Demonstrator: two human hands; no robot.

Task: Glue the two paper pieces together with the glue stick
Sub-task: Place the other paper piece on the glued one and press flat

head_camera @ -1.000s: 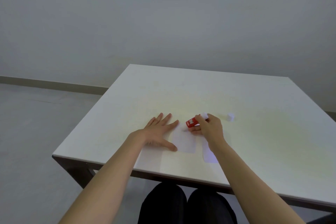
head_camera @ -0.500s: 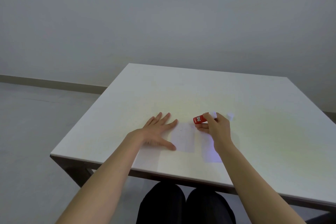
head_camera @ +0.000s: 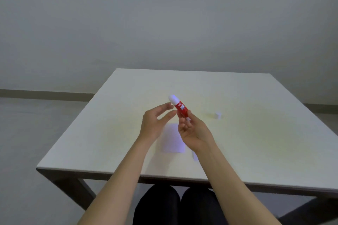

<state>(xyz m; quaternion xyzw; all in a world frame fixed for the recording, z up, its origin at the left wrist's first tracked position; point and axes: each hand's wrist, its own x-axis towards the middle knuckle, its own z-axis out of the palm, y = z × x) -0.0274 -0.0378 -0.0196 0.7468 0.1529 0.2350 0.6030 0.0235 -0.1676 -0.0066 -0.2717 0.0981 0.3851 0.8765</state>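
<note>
My right hand (head_camera: 192, 129) holds a red glue stick (head_camera: 180, 107) by its lower end, raised above the table and tilted up to the left, its white tip pointing away. My left hand (head_camera: 155, 124) hovers just left of the stick with fingers spread, close to the tube but not gripping it. A white paper piece (head_camera: 172, 141) lies flat on the table under both hands. A second paper piece (head_camera: 195, 156) shows only as a sliver beside my right forearm. The small white cap (head_camera: 218, 115) stands on the table to the right.
The white square table (head_camera: 256, 142) fills the lower half of the view, its near edge in front of my dark-clothed knees (head_camera: 179, 206). A grey wall and floor lie beyond it.
My right hand lifted the glue stick off the paper and tipped it upward. My left hand rose from the table, where it was pressing beside the paper, toward the stick.
</note>
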